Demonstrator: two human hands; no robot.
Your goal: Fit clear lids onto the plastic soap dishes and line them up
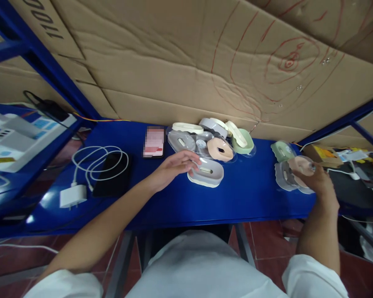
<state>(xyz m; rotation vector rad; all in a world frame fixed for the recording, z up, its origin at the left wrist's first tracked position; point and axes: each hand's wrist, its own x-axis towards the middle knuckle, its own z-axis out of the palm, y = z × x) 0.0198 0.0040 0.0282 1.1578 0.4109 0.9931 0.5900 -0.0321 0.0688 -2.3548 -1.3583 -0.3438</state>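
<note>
White-clothed lap (205,265) sits nearest. Just before the dish pile (211,138), the left hand (174,165) rests, grip released, on a grey dish (207,174); flat fingers should steady it best. Well right of the pile, the right hand (315,182) grasps a pink dish (298,164), fingertips hidden, details blurred.
</note>
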